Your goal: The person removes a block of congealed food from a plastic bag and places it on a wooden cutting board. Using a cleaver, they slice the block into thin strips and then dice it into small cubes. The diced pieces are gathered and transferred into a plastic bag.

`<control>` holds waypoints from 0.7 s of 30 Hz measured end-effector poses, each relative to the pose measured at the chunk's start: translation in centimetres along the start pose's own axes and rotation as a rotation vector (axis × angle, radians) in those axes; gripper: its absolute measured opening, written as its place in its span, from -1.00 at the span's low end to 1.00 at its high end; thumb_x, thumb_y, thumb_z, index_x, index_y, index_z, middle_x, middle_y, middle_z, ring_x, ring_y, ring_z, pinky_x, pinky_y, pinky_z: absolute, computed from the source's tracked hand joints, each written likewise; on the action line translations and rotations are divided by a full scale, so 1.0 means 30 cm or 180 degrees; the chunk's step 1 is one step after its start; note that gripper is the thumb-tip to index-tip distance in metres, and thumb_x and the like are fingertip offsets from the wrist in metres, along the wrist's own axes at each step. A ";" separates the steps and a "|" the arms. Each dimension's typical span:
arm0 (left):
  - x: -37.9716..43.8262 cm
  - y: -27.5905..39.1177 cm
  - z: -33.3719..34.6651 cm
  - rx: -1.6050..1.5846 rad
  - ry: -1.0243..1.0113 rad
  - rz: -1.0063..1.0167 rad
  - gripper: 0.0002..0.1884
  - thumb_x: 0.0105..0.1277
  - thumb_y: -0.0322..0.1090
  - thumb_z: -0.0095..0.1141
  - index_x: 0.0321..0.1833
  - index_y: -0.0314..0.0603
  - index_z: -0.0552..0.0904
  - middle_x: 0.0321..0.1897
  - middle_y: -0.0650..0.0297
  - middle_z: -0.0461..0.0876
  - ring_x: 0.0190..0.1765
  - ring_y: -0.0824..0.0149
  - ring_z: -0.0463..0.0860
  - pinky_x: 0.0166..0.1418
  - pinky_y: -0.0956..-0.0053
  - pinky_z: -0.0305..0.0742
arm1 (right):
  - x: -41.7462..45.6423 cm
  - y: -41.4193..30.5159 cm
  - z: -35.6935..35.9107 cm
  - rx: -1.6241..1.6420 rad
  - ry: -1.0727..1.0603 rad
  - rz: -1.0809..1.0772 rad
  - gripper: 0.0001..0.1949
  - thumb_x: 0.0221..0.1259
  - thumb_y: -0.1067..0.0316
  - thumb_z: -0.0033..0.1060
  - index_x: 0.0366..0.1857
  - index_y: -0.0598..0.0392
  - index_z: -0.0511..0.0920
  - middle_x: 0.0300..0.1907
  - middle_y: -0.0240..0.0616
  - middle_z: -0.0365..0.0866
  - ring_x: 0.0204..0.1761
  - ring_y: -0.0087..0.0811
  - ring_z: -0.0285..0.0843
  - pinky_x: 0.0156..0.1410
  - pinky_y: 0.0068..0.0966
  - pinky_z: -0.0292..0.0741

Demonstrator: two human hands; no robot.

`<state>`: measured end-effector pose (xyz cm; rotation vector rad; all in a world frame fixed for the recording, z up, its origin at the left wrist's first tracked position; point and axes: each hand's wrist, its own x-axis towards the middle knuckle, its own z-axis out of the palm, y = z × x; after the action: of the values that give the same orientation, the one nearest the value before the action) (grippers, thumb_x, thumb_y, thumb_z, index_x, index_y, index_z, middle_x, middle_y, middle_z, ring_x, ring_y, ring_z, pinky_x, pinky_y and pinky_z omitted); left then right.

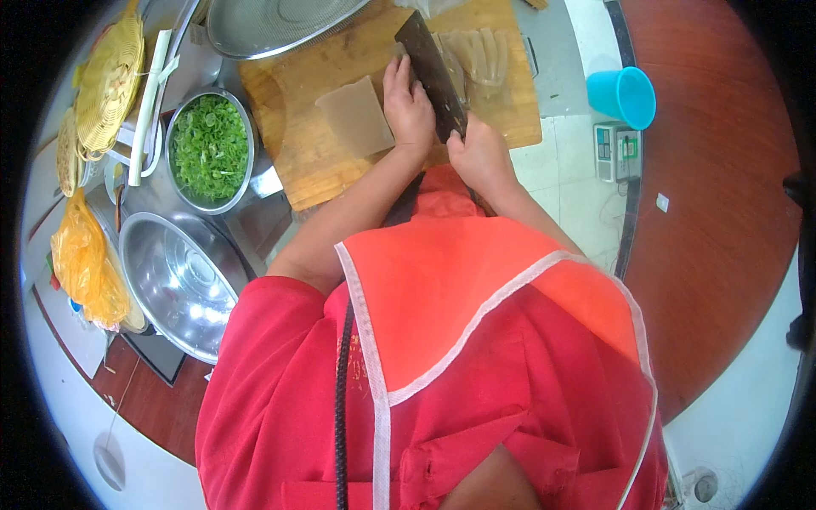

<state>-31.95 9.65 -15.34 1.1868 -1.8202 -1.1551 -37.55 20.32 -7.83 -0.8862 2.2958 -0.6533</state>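
Note:
My right hand (481,156) grips the handle of a dark, broad-bladed cleaver (432,76), its blade slanting up and left over a wooden cutting board (287,115). Against the blade's left side lies my left hand (408,108), fingers stretched forward and fingertips at a small pale piece (400,50). What is under the palm is hidden. A flat, translucent beige slab (357,118), apparently a starch jelly or noodle sheet, lies on the board just left of that hand. Right of the blade, thick pale strips (481,56) lie side by side.
A mesh strainer (274,25) overlaps the board's far left. To the left stand a steel bowl of chopped scallions (210,150), a large steel basin (182,274), a yellow plastic bag (89,255) and a woven basket (111,89). A blue cup (621,95) and an electrical device (617,153) are at right.

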 end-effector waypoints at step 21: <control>-0.001 0.038 0.043 -0.0532 -0.0106 -0.0507 -0.52 0.32 -0.43 0.05 0.31 -0.41 0.43 0.31 -0.11 0.43 0.37 -0.04 0.40 0.47 0.28 0.24 | -0.062 0.070 -0.307 0.3999 -0.0916 0.1387 -0.87 0.31 0.30 0.07 -0.25 0.04 0.35 -0.63 -0.33 0.36 -0.72 -0.45 0.29 -0.60 -0.49 0.27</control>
<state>-33.46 10.30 -14.80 1.2379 -1.6406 -1.3956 -43.49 25.12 -1.97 0.1227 1.2959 -1.3712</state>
